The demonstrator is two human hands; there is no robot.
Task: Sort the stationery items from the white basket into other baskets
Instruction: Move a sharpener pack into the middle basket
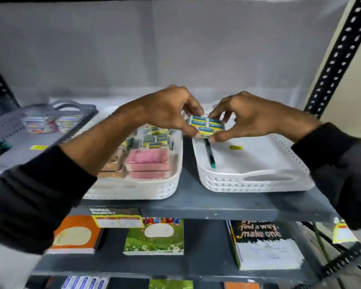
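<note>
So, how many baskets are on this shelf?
3: grey basket at left, white basket in the middle, second white basket at right. None seems hidden.

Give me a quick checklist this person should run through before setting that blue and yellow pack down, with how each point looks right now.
1. Pack of erasers held by both hands: ok, left hand and right hand pinch it from opposite sides.
2. Pack clear of the baskets: ok, it sits above the gap between them.
3. Room in the right white basket: ok, only a green pen and a small yellow tag inside.
4. Middle white basket holds more to sort: ok, similar packs and pink items remain.
5. Which basket suits erasers: cannot tell.
</note>
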